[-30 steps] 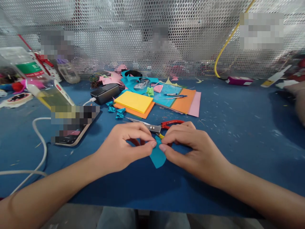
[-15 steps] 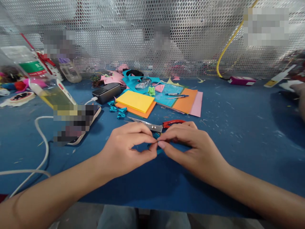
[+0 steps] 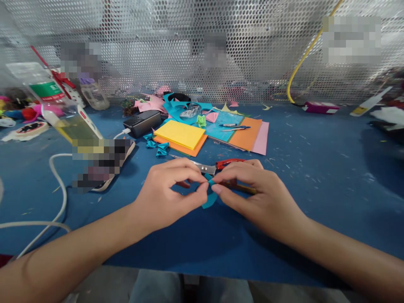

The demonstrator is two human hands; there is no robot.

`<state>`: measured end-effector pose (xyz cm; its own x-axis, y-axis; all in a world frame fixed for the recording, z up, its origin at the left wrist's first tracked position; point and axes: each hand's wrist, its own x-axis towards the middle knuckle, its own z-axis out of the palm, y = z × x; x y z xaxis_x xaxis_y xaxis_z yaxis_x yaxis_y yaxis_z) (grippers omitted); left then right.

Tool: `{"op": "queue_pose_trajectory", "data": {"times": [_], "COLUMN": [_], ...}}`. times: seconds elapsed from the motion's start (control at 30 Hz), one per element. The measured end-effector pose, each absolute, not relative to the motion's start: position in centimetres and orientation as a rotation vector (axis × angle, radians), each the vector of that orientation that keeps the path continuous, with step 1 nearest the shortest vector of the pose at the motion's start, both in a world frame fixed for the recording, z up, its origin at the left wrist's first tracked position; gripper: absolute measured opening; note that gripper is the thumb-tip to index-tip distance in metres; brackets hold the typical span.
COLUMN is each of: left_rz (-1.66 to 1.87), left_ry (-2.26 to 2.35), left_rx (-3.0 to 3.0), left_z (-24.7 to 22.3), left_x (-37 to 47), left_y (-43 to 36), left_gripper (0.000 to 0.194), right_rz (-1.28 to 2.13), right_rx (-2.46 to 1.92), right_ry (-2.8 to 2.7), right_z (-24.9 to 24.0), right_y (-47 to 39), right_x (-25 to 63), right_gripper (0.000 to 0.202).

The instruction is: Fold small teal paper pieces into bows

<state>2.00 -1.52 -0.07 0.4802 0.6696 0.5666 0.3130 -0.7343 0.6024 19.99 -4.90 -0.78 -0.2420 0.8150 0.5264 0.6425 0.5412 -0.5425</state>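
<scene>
The left hand (image 3: 172,191) and right hand (image 3: 263,191), fingers (image 3: 199,177) pinched narrow, hold a blue paper piece (image 3: 208,203) just in front of the scissors (image 3: 206,169); more of the paper's lower part shows than half a second ago.

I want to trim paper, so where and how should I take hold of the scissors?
Probably by the red handle, coming from the right: the scissors lie with their blades pointing left. The right hand partly hides the handle, so it should shift first.
</scene>
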Motion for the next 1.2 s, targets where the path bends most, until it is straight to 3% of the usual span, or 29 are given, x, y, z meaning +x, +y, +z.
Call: {"op": "queue_pose_trajectory", "data": {"times": [0.8,1.2], "left_rz": [1.078,0.878], "left_ry": [0.735,0.861], "left_rx": [2.264,2.194], "left_z": [-0.01,0.27], "left_x": [1.61,1.57], "left_y": [-0.98,-1.25], "left_gripper": [0.007,0.006], "right_rz": [0.035,-0.006], "right_rx": [-1.074,-1.04], "right_ry": [-2.055,-2.042], "right_z": [-1.02,-0.63], "right_y": [-4.62,-5.13], "right_x": [20.34,20.38], "right_gripper": [0.008,0.006]}}
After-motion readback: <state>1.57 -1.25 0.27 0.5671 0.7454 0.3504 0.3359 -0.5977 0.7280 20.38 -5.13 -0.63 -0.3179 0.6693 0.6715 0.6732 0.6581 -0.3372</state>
